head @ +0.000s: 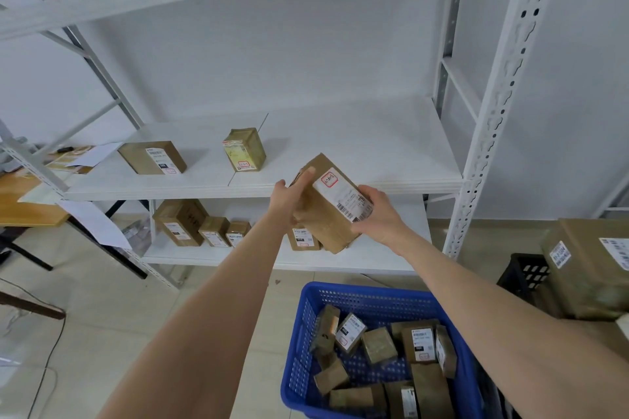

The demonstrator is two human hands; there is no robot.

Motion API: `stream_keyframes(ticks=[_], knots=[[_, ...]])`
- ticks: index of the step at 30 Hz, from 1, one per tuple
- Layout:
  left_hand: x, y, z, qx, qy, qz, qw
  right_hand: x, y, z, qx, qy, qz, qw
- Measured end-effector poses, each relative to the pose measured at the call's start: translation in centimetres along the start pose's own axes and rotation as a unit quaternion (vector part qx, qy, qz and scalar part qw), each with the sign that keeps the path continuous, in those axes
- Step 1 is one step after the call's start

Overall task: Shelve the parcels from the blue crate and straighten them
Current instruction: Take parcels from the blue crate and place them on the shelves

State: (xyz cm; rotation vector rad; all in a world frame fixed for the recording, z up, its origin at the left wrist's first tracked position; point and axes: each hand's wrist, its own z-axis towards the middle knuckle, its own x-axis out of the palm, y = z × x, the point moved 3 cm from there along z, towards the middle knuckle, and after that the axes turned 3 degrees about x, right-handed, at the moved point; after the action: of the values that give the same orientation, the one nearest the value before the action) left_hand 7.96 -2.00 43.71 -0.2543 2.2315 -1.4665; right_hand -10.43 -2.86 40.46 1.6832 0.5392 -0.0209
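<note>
Cardboard parcel (326,214) tilts between my hands: right hand (379,218) curls round its labelled end, left hand (286,201) pinches it, fingers probably beneath. A loose hold drops it into the blue crate (340,292).

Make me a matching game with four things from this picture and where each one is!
Things:
1. stickered parcel
2. blue crate
3. yellowish box
4. black crate

Places:
A. far right, beside a big carton
B. gripped by the left hand and the right hand
C. on the floor, with small parcels inside
D. standing on the middle shelf

Pairs: 1-B, 2-C, 3-D, 4-A
</note>
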Motion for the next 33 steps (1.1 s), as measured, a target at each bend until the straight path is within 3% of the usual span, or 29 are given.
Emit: stream_keyframes(ticks=[4, 6, 8, 11, 13, 15, 17, 22, 25, 28, 33], knots=[[-0.1, 0.1, 0.1, -0.019, 0.009, -0.012, 1.000, 0.2, 0.0, 0.2, -0.038, -0.005, -0.060, 0.997], [-0.1, 0.2, 0.2, -0.020, 0.005, -0.027, 0.999, 0.1, -0.3, 0.4, -0.013, -0.018, -0.024, 0.999], [-0.1, 0.5, 0.2, -0.022, -0.010, -0.061, 0.998, -0.4, -1.0, 0.5, 0.069, -0.046, 0.112, 0.990], [0.6, 1.1, -0.2, -0.038, 0.012, -0.111, 0.993, -0.4, -2.1, 0.1, 0.206, 0.006, 0.321, 0.924], [1.3, 1.5, -0.5, -0.053, 0.061, -0.111, 0.990, -0.3, -2.7, -0.3, 0.227, 0.050, 0.415, 0.879], [1.6, 1.8, -0.9, -0.062, 0.111, -0.082, 0.989, -0.7, -3.5, -0.3, 0.220, 0.035, 0.461, 0.859], [1.3, 1.8, -1.0, -0.062, 0.143, -0.051, 0.986, -1.4, -4.2, -0.1, 0.215, 0.023, 0.452, 0.865], [0.1, 1.3, -0.4, -0.049, 0.163, 0.009, 0.985, -2.2, -4.1, 0.2, 0.184, 0.059, 0.332, 0.923], [0.4, 1.9, -0.8, -0.061, 0.179, 0.039, 0.981, -2.3, -3.7, 0.6, 0.169, 0.004, 0.369, 0.914], [1.7, 2.6, -1.6, -0.042, 0.211, 0.009, 0.977, -1.9, -3.2, 0.9, 0.165, -0.068, 0.446, 0.877], [3.5, 3.2, -2.4, -0.034, 0.206, -0.050, 0.977, -0.1, -2.5, 0.9, 0.185, -0.014, 0.388, 0.903]])
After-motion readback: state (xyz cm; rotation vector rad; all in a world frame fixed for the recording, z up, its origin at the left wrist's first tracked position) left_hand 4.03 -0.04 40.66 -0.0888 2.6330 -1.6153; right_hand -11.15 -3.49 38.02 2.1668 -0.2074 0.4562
